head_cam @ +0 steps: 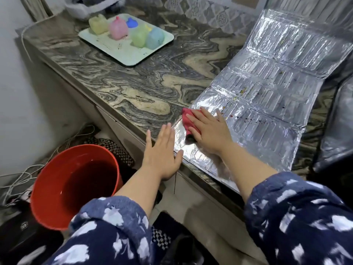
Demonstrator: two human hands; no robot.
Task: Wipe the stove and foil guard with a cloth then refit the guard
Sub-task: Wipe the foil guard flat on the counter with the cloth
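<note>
Floral sleeves (305, 217), foil guard (267, 96) on marbled counter (133, 83)

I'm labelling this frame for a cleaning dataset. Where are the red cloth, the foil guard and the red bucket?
red cloth (186, 122): head view, on its uncovered left part.
foil guard (267, 104): head view, on a spattered flat panel.
red bucket (49, 178): head view, on its inner wall.
</note>
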